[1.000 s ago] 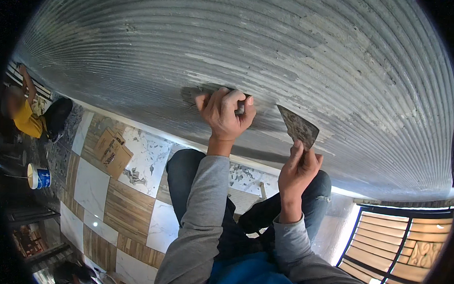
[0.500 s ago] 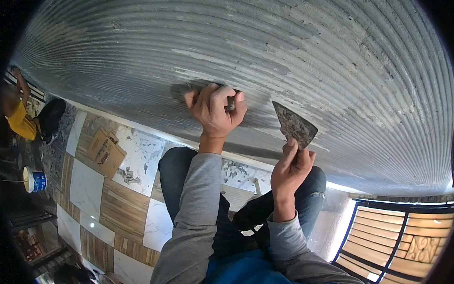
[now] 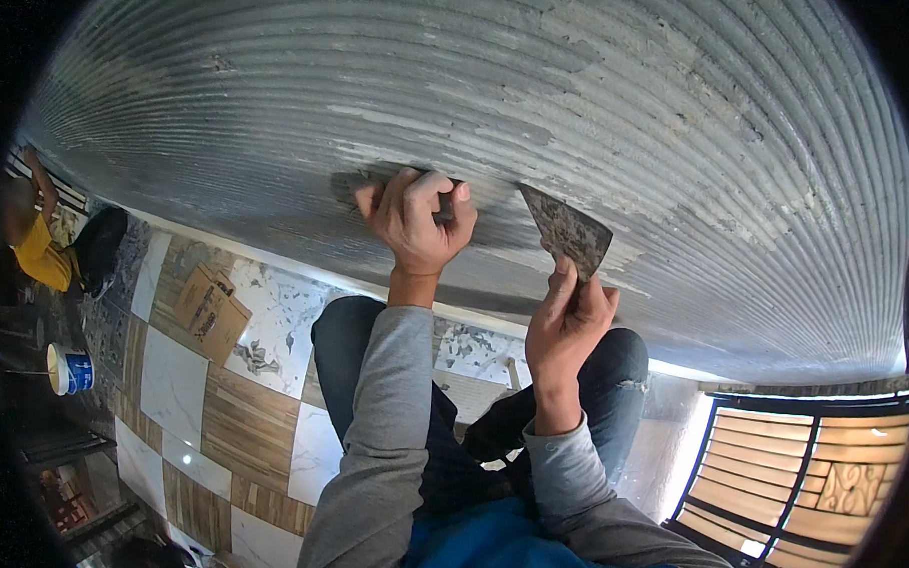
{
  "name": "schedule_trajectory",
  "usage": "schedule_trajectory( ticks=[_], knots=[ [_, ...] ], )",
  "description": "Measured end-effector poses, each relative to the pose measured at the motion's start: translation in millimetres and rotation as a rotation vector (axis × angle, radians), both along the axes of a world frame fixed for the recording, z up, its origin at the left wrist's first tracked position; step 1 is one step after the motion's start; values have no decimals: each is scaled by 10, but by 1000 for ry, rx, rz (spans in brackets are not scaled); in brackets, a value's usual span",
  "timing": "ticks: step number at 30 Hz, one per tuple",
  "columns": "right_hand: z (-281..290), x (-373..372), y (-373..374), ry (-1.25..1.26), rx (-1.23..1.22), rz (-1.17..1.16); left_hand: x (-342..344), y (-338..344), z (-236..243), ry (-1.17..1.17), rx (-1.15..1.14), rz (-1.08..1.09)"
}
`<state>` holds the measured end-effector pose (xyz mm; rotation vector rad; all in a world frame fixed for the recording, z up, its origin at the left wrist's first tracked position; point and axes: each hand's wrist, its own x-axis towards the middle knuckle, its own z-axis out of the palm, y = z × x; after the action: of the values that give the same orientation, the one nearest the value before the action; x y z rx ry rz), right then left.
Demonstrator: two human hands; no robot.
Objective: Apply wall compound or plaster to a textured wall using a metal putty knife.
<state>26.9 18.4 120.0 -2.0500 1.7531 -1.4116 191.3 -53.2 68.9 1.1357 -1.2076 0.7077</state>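
Both hands have slid left along the ridged grey wall (image 3: 382, 71) since the frame half a second ago, and the scraper (image 3: 571, 228) has gone with them. The right hand (image 3: 571, 328) pinches this dark, crusted plate by its lower end, between thumb and fingers. Its long upper edge slants down to the right before the wall, and its sharp left corner points at the left hand; whether the edge touches is hard to tell. The left hand (image 3: 416, 228) is curled against the wall, knuckles bent, over a dark thin edge mostly hidden under the fingers; I cannot tell how firmly it grips. Bare wall lies between the hands, and ridges run free above and to the right of the scraper. Below, room is tight: the knees (image 3: 348, 330) sit close under the wrists, near the wall's pale bottom edge. Farther left, the tiled floor (image 3: 249, 427) spreads out, with flattened cardboard (image 3: 211, 314) near the wall, then a bucket (image 3: 69, 371) and another person in a yellow top (image 3: 43, 255). A barred gate (image 3: 798, 486) stands at the right.
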Motion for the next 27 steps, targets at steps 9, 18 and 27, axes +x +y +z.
schedule_trajectory(
  ticks=[9, 18, 27],
  knots=[
    [23, 64, 17, 121, -2, 33, -16, -16, -13, 14, -10, -2],
    [-56, -165, 9, 67, -100, -36, -21, -39, -18, 9, -34, -10],
    [-56, -58, 11, 75, -63, -8, 1, -35, -22, 8, -6, -19]
  ],
)
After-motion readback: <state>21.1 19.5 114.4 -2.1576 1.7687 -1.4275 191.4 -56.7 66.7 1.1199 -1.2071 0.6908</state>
